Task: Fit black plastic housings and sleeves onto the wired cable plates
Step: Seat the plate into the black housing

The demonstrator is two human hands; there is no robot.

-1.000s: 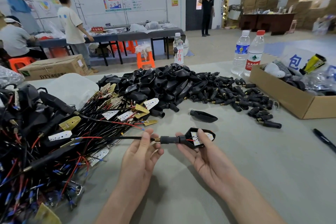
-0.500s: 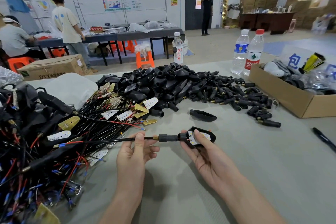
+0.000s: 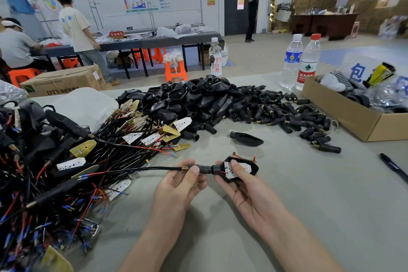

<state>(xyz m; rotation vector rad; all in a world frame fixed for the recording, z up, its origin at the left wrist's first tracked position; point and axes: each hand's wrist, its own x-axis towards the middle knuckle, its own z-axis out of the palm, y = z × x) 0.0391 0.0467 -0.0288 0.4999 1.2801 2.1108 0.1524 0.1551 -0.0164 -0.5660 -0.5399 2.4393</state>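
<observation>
Head view is showing the grey tabletop point(image 3: 309, 216), a carton point(image 3: 64, 81) reading "DTY" sitting beyond it. The right hand point(image 3: 249, 194) is holding the black housing point(image 3: 254, 171) in its grip (white plate point(image 3: 245, 167) lying inside) above the tabletop, while the left hand point(image 3: 176, 187) is pinching the sleeve point(image 3: 205, 169).

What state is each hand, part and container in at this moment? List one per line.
left hand, pinching the sleeve
right hand, gripping the housing, thumb on plate
sleeve, on the cable, against the housing neck
plate, lying inside the housing
spare housing, lying on the table
water bottles, upright, capped
cardboard box, open
</observation>
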